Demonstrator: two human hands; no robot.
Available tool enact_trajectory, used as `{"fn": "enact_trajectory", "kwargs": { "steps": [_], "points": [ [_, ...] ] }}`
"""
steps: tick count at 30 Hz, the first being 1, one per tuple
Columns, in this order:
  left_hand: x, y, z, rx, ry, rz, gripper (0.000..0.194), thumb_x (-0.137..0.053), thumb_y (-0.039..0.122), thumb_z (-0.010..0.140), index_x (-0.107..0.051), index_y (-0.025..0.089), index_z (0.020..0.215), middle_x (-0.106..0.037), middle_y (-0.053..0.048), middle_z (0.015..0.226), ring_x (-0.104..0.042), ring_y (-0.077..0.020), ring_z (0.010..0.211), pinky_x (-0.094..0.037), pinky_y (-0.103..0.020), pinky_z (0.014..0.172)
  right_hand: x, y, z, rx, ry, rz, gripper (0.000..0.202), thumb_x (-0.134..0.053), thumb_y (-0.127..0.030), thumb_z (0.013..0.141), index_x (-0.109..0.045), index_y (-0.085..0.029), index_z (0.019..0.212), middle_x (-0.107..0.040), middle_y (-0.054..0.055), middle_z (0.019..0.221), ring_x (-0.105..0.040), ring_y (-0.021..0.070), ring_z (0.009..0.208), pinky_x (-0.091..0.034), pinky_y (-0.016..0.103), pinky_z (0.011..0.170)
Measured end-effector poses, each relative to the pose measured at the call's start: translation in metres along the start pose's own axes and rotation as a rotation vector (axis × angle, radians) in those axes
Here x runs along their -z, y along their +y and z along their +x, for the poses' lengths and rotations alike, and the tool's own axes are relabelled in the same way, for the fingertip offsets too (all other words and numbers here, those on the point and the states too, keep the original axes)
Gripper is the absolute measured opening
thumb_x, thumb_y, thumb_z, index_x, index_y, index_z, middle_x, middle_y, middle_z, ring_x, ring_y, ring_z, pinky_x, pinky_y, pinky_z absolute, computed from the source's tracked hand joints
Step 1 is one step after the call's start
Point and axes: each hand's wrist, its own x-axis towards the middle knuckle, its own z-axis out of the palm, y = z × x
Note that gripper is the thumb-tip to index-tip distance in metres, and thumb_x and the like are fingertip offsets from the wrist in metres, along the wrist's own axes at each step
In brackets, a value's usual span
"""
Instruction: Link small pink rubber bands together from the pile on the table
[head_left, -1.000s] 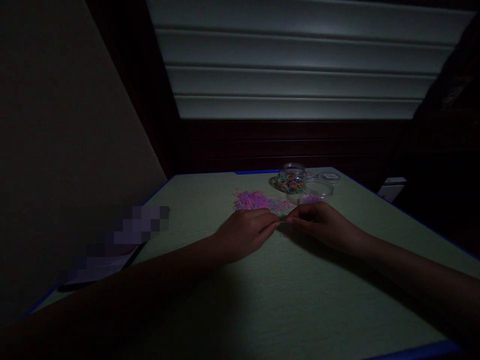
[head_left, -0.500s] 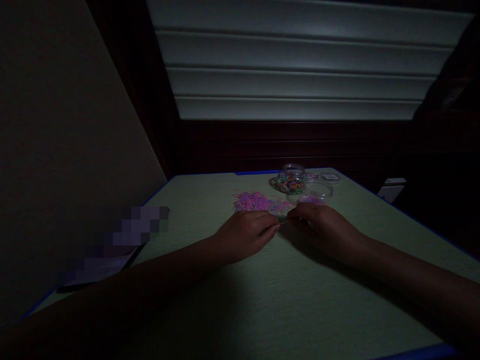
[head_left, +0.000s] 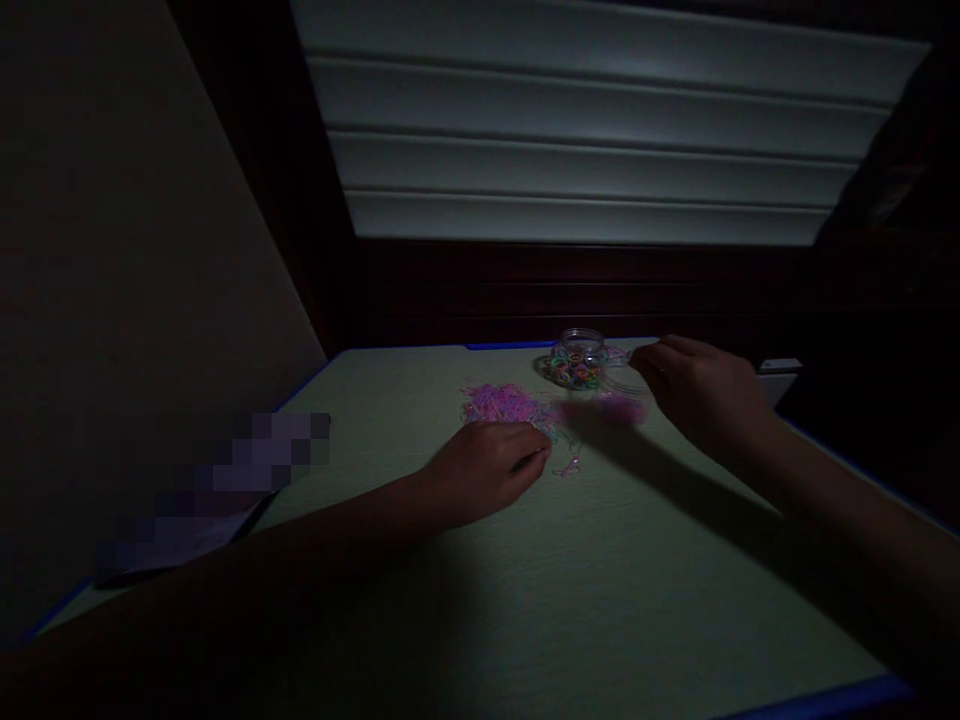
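Observation:
My left hand [head_left: 495,468] is closed in a pinch over the table, just in front of a pile of pink and purple small bands [head_left: 501,402]. Whatever its fingertips hold is too small to make out. My right hand [head_left: 701,385] is raised at the right, fingers pinched together above an open clear jar [head_left: 624,408] with pink bands inside. Any item in that pinch cannot be made out. A few loose bands [head_left: 570,465] lie right of my left fingertips. Behind the pile stands a clear jar of multicoloured bands [head_left: 577,362].
The pale green table [head_left: 525,600] has a blue edge. A partly blurred flat object [head_left: 187,530] lies at its left side. Beyond the back edge are dark wood and a slatted panel [head_left: 585,120]. Something white [head_left: 780,380] stands past the right edge.
My right hand has moved away from my left hand, up and right to above the open jar. The loose bands at my left fingertips now show. My left hand has barely moved.

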Motion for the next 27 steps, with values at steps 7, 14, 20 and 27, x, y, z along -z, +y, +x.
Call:
{"fn": "enact_trajectory", "kwargs": {
  "steps": [7, 14, 20, 27],
  "points": [
    [0.0008, 0.0001, 0.0003, 0.019, 0.006, -0.005, 0.02, -0.037, 0.022, 0.085, -0.056, 0.016, 0.089, -0.06, -0.001, 0.08, -0.056, -0.0108, 0.073, -0.041, -0.022, 0.066, -0.0003, 0.0054, -0.0008, 0.006, -0.077, -0.125, 0.026, -0.035, -0.024, 0.085, -0.06, -0.019, 0.081, -0.059, 0.005, 0.078, -0.051, 0.0186, 0.077, -0.024, 0.026, 0.051],
    [0.0024, 0.0009, 0.0012, 0.021, 0.005, -0.009, 0.021, -0.036, 0.022, 0.085, -0.056, 0.015, 0.089, -0.06, -0.002, 0.08, -0.055, -0.0108, 0.071, -0.042, -0.022, 0.065, -0.0004, 0.0034, -0.0017, 0.031, -0.161, -0.137, 0.027, -0.034, -0.023, 0.085, -0.057, -0.017, 0.073, -0.058, 0.005, 0.074, -0.05, 0.0176, 0.071, -0.021, 0.027, 0.048],
    [0.0022, 0.0004, 0.0014, 0.018, 0.003, -0.003, 0.021, -0.036, 0.022, 0.085, -0.056, 0.015, 0.089, -0.06, -0.002, 0.079, -0.055, -0.0106, 0.07, -0.042, -0.022, 0.064, 0.0, 0.0013, -0.0021, 0.041, -0.162, -0.134, 0.026, -0.035, -0.022, 0.085, -0.059, -0.016, 0.077, -0.059, 0.007, 0.077, -0.05, 0.0182, 0.072, -0.021, 0.027, 0.049],
    [0.0021, 0.0004, 0.0009, 0.016, 0.006, -0.002, 0.02, -0.037, 0.022, 0.085, -0.056, 0.015, 0.087, -0.06, -0.001, 0.078, -0.055, -0.0102, 0.069, -0.041, -0.021, 0.063, 0.0002, -0.001, -0.003, 0.043, -0.148, -0.117, 0.026, -0.035, -0.021, 0.085, -0.06, -0.016, 0.078, -0.06, 0.007, 0.077, -0.05, 0.0183, 0.073, -0.022, 0.027, 0.05]
  ]
}}
